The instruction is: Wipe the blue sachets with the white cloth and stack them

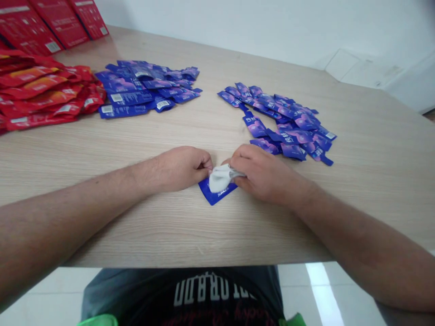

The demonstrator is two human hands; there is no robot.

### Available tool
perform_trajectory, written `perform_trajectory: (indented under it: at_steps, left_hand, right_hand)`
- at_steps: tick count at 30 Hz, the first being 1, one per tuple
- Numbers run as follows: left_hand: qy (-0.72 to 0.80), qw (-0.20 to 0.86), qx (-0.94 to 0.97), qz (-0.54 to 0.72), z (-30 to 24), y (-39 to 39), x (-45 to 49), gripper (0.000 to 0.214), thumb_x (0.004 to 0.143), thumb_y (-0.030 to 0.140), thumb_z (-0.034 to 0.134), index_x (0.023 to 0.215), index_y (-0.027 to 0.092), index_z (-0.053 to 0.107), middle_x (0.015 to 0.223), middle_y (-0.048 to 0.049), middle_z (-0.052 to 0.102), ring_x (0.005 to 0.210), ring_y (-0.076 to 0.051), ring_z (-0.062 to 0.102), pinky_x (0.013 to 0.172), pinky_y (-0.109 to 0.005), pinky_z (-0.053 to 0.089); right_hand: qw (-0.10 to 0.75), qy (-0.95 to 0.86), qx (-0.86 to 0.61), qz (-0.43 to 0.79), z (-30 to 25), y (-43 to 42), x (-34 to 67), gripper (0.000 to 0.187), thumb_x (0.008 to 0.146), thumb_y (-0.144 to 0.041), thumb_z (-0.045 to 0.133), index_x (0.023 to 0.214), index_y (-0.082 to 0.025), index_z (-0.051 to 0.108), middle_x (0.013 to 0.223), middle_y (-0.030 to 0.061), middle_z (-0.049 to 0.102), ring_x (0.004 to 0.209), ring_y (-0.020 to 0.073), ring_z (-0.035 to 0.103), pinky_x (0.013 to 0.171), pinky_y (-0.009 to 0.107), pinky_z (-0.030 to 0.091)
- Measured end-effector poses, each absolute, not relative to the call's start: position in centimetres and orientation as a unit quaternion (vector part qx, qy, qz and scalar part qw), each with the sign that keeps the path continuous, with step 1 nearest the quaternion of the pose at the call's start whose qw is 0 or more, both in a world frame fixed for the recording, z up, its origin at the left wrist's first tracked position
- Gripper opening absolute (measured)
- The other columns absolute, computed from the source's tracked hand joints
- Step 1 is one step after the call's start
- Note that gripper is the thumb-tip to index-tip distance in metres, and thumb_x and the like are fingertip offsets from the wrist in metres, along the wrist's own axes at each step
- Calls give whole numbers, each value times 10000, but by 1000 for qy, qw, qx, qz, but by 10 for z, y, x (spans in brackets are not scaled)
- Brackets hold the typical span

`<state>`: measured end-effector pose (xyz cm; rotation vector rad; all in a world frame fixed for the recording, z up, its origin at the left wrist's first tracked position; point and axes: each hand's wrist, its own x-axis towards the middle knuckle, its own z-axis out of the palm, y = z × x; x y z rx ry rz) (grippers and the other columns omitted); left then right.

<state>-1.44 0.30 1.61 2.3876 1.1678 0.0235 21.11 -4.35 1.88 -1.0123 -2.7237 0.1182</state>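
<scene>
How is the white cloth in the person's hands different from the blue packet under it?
The white cloth is soft and bunched, while the blue packet lies flat on the wooden table. The cloth is dull white; the packet is shiny deep blue. The cloth covers much of the packet. Both lie between the left hand and right hand.

A flat blue packet [214,196] lies on its back, with one corner pointing down. A crumpled white cloth [220,178] sits bunched up on top of the packet, touching it.
</scene>
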Motion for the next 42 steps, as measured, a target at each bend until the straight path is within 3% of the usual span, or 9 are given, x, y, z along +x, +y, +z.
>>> perform_trajectory:
  at_steps: [7,12,18,20,25,28,31,37,42]
  left_hand:
    - [401,255,879,20,15,3,-16,217,852,294,499,889,242,707,769,38,711,691,-128,615,627,-240,394]
    - [417,231,879,23,16,2,-15,226,848,312,500,884,248,713,761,30,711,691,-140,610,603,-250,380]
    - [414,245,876,21,17,1,-15,212,852,282,503,879,240,709,750,42,710,670,-128,604,619,-242,394]
    - [425,232,874,34,19,2,-17,214,864,300,501,889,236,704,756,38,709,670,-130,602,619,-244,394]
    - [471,77,870,121,27,5,-25,243,896,344,482,900,200,678,863,-24,709,769,-162,614,676,-267,412]
    - [419,-42,897,137,35,-3,-30,272,936,339,443,893,189,666,876,-65,685,845,-196,607,765,-309,430]
    - [319,-109,935,108,41,-17,-28,303,973,298,397,865,199,663,843,-85,662,835,-217,585,755,-354,430]
    - [136,-33,990,36,34,-33,-18,268,958,212,405,865,242,654,887,-62,671,818,-197,571,711,-346,440]
    - [273,18,960,60,26,-18,-20,229,891,356,504,1019,216,634,978,-74,652,906,-219,590,776,-340,466]
  right_hand:
    - [64,-958,-253,115,24,-43,219,194,873,-137,600,1047,-180,672,1034,82,619,1009,217,553,929,358,449]
    - [123,-917,-372,72,17,-30,226,261,870,-162,603,1128,-151,640,1050,104,592,1013,246,549,947,403,447]
    - [94,-948,-278,128,19,-41,216,158,869,-143,596,1018,-169,642,1057,87,592,1008,225,550,923,360,461]
    - [124,-939,-296,123,24,-37,227,149,870,-142,594,1013,-167,626,1043,86,598,987,221,561,895,354,472]
    - [291,-872,-395,-4,37,-26,250,177,919,-303,597,1062,-198,600,976,82,614,933,252,574,841,404,478]
    - [329,-838,-433,-51,40,-29,252,215,947,-404,557,1063,-228,595,959,83,614,906,265,578,808,422,481]
    - [343,-823,-447,-68,39,-32,252,266,952,-468,533,1092,-247,582,977,82,610,923,275,578,809,435,480]
    - [337,-829,-442,-66,35,-28,253,281,955,-467,525,1093,-232,593,981,92,610,933,281,579,823,438,476]
    - [326,-840,-431,-46,37,-27,253,266,953,-443,531,1079,-217,596,1004,101,621,945,281,575,836,437,468]
